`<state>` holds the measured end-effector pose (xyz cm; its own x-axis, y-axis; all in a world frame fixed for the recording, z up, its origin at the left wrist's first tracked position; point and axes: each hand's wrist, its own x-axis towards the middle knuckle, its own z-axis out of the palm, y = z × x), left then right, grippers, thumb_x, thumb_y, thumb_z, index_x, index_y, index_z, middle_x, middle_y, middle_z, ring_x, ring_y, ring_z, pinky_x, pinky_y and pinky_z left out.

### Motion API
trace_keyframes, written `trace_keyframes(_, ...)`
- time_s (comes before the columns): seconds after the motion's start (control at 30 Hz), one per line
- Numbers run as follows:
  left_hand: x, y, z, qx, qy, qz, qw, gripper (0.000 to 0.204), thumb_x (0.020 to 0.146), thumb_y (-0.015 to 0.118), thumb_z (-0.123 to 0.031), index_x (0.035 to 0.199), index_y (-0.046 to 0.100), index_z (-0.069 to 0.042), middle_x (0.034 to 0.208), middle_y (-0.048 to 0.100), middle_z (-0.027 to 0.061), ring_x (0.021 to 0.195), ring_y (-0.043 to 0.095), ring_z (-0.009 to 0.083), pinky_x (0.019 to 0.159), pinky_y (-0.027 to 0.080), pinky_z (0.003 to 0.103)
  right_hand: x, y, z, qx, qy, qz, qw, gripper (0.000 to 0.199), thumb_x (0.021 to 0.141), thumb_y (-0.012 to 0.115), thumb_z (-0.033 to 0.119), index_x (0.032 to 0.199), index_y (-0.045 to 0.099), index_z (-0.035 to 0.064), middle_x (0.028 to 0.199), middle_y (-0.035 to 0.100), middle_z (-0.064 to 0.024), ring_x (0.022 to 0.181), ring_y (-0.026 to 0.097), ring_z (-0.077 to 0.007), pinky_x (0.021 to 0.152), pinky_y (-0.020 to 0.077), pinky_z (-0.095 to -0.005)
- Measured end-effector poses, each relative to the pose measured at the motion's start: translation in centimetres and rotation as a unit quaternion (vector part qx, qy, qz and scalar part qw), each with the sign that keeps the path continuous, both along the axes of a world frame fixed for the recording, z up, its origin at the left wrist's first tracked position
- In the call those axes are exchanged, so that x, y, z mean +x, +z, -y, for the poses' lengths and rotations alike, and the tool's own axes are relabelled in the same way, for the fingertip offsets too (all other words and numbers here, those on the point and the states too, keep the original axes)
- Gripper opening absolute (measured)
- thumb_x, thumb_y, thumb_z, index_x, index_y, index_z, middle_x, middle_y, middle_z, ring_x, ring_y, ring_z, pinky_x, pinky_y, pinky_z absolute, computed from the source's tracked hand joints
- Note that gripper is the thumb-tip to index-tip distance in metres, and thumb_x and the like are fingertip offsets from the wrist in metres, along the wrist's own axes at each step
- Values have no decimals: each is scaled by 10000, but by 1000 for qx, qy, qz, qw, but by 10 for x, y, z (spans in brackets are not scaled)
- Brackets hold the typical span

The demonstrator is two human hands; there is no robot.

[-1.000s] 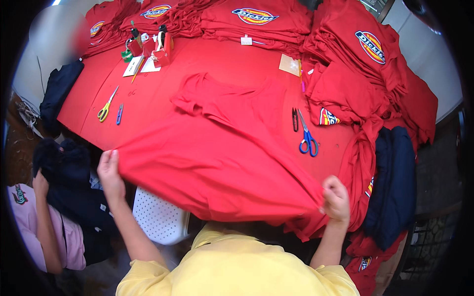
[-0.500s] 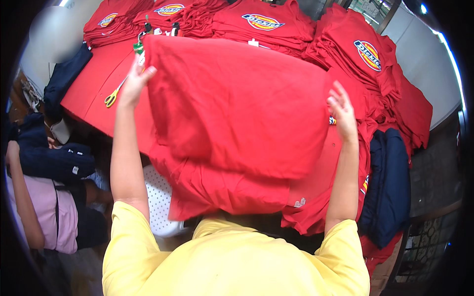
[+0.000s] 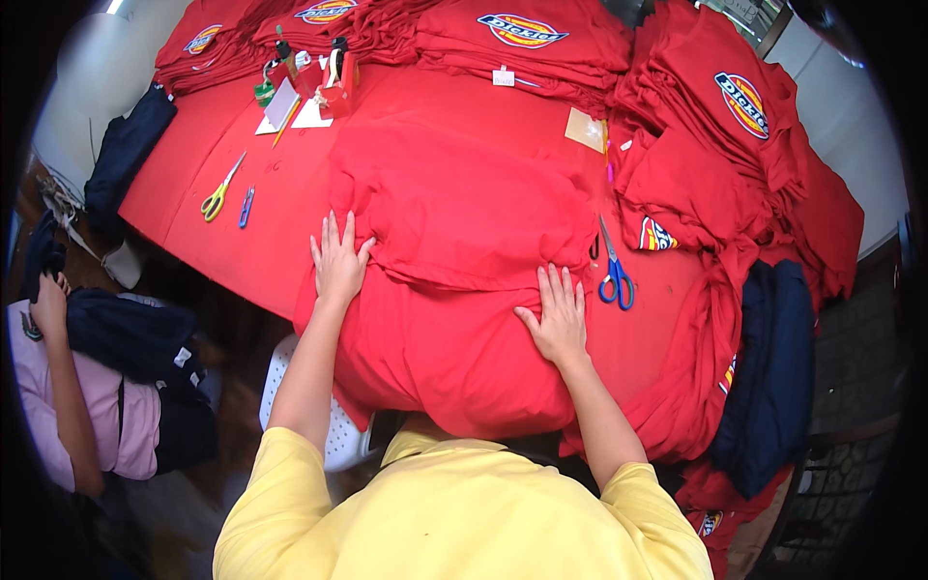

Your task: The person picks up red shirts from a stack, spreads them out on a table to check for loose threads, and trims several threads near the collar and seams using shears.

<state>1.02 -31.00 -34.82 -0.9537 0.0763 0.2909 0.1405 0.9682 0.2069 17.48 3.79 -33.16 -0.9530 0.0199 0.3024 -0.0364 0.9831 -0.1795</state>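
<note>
Red garment (image 3: 454,251) lies spread on the red-covered bench (image 3: 290,213), directly ahead of the person, near edge draped over the bench front toward the yellow-shirted torso. Long axis runs away from the person, near edge to far; a folded layer crosses it from side to side at about mid-length.

Left hand (image 3: 338,259): flat, palm down, fingers spread and released, pressing on the garment's left border just at the fold line. Grasps nothing.

Right hand (image 3: 558,314): flat, palm down, fingers extended and slightly splayed, resting on the cloth just below the fold on the right side. Grasps nothing.

Both hands touch the garment; the right sits a little nearer the body, the left a little farther out. Garment centre lies between them.

Surroundings: blue-handled scissors (image 3: 613,275) just right of the right hand, on the bench. Yellow-handled scissors (image 3: 218,193) well to the left. Stacks of folded red shirts (image 3: 541,43) along the far and right sides. Dark navy garment (image 3: 768,367) hangs off the right end. Another person's arm (image 3: 63,387) at lower left, apart from the work.
</note>
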Motion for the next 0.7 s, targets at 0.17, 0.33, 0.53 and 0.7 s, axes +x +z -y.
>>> trace_keyframes(0.17,-70,17,-30,70,-24,-7,997,663,940,505,-493,1464,350,-117,1511,302,195,1412,266,318,1160,153,509,-47,-2,-25,-3,-42,-33,999,779,864,600,522,1444,363,59,1481,372,-158,1405,279,-326,1158,165,-502)
trace_keyframes(0.33,-93,15,-8,474,-45,-1,879,596,906,625,-365,1383,444,-56,1381,456,194,1241,489,329,1073,366,399,-53,7,-59,-287,-17,-91,954,415,868,631,215,1251,588,63,1340,524,-128,1263,422,-319,1077,288,-503)
trace_keyframes(0.53,-78,16,23,263,-45,-38,963,373,854,698,-206,1144,582,-2,1231,559,179,1135,554,302,946,456,383,-41,16,-73,23,-139,-86,986,339,756,572,-37,1040,676,115,1219,574,-75,1066,500,-322,895,414,-447)
trace_keyframes(0.7,-77,51,33,292,-37,-29,955,270,882,671,-205,1025,578,4,1120,597,171,1038,587,322,872,475,387,-44,32,-89,-68,-132,-134,980,217,789,596,2,977,659,88,1174,576,-94,1080,511,-321,937,422,-423)
